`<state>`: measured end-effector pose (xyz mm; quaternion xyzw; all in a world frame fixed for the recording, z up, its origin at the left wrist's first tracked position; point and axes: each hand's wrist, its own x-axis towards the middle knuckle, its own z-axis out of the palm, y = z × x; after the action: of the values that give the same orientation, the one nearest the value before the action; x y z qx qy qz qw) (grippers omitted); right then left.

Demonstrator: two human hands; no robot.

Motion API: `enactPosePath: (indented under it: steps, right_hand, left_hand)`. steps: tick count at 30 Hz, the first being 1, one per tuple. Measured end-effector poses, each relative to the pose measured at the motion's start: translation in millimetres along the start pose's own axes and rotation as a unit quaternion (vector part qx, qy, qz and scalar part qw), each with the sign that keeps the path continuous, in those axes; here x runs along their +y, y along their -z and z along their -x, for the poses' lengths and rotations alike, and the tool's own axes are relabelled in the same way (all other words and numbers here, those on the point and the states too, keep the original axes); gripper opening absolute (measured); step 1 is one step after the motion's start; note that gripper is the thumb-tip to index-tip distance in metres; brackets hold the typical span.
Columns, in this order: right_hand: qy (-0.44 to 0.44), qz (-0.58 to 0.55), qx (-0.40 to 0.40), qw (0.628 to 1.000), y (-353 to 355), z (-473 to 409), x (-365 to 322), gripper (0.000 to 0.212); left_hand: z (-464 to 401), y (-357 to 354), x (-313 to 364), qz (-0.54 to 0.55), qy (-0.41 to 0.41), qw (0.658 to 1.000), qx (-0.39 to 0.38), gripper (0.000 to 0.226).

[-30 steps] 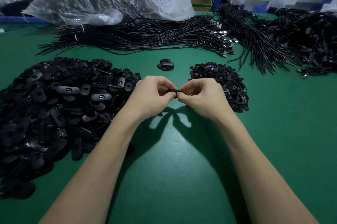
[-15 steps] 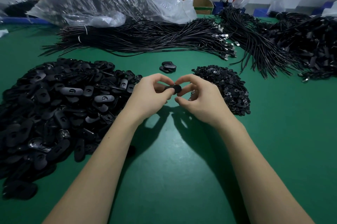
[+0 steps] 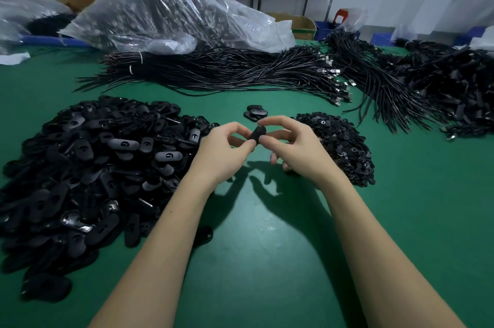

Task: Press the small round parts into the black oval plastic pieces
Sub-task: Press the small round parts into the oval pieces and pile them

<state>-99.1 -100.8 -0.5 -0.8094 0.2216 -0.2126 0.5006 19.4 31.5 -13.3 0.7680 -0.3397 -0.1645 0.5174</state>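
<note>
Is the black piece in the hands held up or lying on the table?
Held up. The oval piece is pinched between left hand and right hand, above the green table.

Matt, seemingly plastic oval pieces (image 3: 88, 167)

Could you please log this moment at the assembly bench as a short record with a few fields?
held piece: black oval piece, above the table
left hand: pinches the piece
right hand: pinches the piece
oval stock: big heap, left
round parts: smaller heap, right
set aside: small stack of ovals, behind the hands
surface: green table
</note>
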Motion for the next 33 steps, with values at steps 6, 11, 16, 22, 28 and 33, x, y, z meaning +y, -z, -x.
enactPosePath:
  steps: [6, 11, 16, 22, 28, 33]
  right_hand:
    - [-0.034, 0.102, 0.032, 0.994, 2.6, -41.0, -1.0, 0.002]
    - [-0.104, 0.118, 0.062, 0.986, 1.2, -90.2, -4.5, 0.013]
    - [-0.102, 0.169, 0.035, 0.980, -1.9, -105.2, -11.3, 0.020]
    - [-0.024, 0.262, -0.082, 0.961, -25.7, -97.6, -31.1, 0.013]
    - [-0.013, 0.356, -0.218, 0.908, -69.9, -99.3, -60.9, 0.027]
    - [-0.034, 0.367, -0.205, 0.907, -84.3, -100.2, -61.3, 0.037]
  left_hand:
    - [3.1, -1.1, -1.1, -0.080, 0.006, 0.997, 0.003, 0.024]
    - [5.1, -6.2, 3.2, -0.198, -0.008, 0.979, -0.045, 0.018]
    - [5.3, -5.4, 3.8, -0.221, -0.008, 0.973, -0.059, 0.016]
    - [3.5, -8.6, 2.4, -0.232, -0.004, 0.971, -0.063, 0.016]
    - [-0.5, -10.0, -2.6, -0.241, -0.016, 0.967, -0.083, 0.013]
    - [-2.0, -11.0, -2.3, -0.268, -0.026, 0.960, -0.076, 0.021]
